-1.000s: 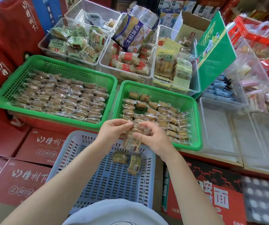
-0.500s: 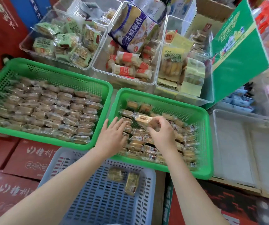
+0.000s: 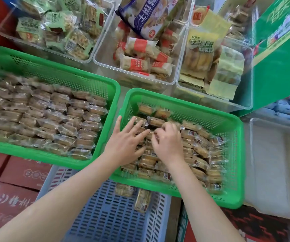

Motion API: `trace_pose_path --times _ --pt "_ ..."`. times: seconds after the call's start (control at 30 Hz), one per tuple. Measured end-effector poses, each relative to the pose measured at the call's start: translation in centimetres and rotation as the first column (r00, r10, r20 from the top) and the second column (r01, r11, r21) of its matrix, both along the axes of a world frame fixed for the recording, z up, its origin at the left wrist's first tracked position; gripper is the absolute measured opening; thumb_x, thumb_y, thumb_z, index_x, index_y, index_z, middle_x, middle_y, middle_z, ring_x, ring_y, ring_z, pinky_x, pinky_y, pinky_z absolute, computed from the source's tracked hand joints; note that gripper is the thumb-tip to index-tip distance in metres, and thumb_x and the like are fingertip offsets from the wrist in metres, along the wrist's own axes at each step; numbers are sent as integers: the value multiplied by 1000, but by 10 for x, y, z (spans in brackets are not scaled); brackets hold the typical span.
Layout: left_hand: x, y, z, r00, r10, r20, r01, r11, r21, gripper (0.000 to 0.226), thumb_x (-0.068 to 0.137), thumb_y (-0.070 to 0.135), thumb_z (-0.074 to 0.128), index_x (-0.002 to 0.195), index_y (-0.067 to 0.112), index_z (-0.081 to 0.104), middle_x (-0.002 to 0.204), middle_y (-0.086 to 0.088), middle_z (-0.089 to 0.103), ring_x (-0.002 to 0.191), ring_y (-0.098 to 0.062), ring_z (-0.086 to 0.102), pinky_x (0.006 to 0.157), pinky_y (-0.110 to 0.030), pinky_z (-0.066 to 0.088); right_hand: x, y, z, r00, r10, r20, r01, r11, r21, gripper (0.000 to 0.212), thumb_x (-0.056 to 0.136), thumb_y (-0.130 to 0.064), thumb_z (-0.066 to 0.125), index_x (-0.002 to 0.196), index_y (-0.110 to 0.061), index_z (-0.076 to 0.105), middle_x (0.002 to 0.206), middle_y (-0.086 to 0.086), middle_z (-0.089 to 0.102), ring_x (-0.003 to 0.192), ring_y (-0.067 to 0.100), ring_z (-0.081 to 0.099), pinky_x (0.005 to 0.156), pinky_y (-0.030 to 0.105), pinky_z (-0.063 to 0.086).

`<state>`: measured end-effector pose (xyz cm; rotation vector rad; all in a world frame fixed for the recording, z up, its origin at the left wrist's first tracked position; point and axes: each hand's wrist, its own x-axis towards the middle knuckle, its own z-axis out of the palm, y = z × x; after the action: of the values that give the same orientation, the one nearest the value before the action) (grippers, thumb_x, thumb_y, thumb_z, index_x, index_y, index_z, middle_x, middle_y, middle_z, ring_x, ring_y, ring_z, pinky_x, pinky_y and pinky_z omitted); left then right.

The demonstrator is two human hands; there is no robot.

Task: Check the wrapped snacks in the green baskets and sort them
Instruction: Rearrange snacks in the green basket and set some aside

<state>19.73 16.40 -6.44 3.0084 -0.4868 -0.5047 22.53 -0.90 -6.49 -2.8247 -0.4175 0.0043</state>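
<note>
Right green basket, partly filled with wrapped snacks in loose rows from its near edge to mid-floor; two more lie apart toward its far edge. Left hand: fingers straight and spread, resting flat on the snacks near the basket's left wall, gripping nothing. Right hand: fingers curled down among the snacks at mid-basket; whether they have closed on one cannot be told, the fingertips being hidden. Left green basket: packed tightly, untouched by either hand. Blue basket, under the near edge of the right green one: two snacks on its floor at the far edge, seemingly the sorted-out pile. Risks, as judged: the slick, overlapping wrappers may let a neighbouring snack lift or slide with the one taken, disturbing the rows; the flat left hand, if leaned on, could crush the soft pieces beneath; a pulled snack carried low could catch the basket's near rim and drop short of the blue basket, behind the red cartons.
</note>
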Motion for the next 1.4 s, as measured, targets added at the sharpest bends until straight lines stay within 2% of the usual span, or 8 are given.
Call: trace_pose_path --times 0.2,0.43,0.63,0.73,0.83,1.03,1.23,1.4 --pt "1 0 -2 1000 -9 16 8 1000 19 67 98 70 15 160 43 9 170 -2 2 157 -27 -2 117 -67 -12 35 -1 2 992 -52 -113 46 997 -58 36 91 -19 69 124 -9 60 119 8 58 111 27 51 94 39 44" --pt "2 -1 1 1000 -5 -16 5 999 41 68 98 70 18 160 43 10 170 -3 6 157 -26 6 116 -66 -15 52 5 -9 974 -115 -197 101 991 -84 30 98 -19 60 125 -7 56 126 11 49 114 28 49 92 39 46" --pt "1 1 1 1000 8 1 -8 1000 20 68 97 69 21 159 42 16 169 -3 13 157 -24 10 117 -65 -13 45 -6 28 950 -153 -272 222 944 244 25 100 -17 56 124 -9 52 117 2 49 100 16 51 84 27 40" --pt "2 3 3 994 108 26 -100 971 -217 60 100 61 30 154 36 35 163 5 33 153 -18 24 123 -58 -7 25 -24 60 934 -260 -244 347 825 447 24 99 -20 60 121 -12 57 109 -2 58 96 13 57 82 26 48" --pt "-3 8 20 883 454 -119 -404 605 -687 45 101 43 44 137 22 60 137 4 61 132 -15 51 121 -46 26 -4 -37 85 900 -291 -325 428 731 531 28 99 -29 60 124 -18 61 108 -6 65 99 12 62 82 29 54" --pt "-50 -14 85 760 343 -553 -608 71 -791 10 96 23 66 104 27 71 95 5 76 83 -4 69 72 -19 55 -62 -24 105 827 -22 -562 382 755 533 26 93 -34 69 118 -26 68 100 -13 71 88 -4 65 76 15 53" --pt "-99 -14 91 654 347 -672 -669 -151 -728 35 83 37 82 110 19 68 104 -3 76 98 -16 70 81 -28 55 -100 -4 127 782 38 -622 515 522 680 8 97 -25 64 102 -25 70 93 2 70 79 2 62 71 17 52" --pt "-134 -9 101 692 284 -664 -639 -186 -746 46 74 39 81 111 16 65 104 -11 73 91 -18 67 78 -33 52 -127 -1 138 771 64 -634 522 508 685 9 96 -22 66 102 -23 73 94 10 71 83 15 64 75 29 55"
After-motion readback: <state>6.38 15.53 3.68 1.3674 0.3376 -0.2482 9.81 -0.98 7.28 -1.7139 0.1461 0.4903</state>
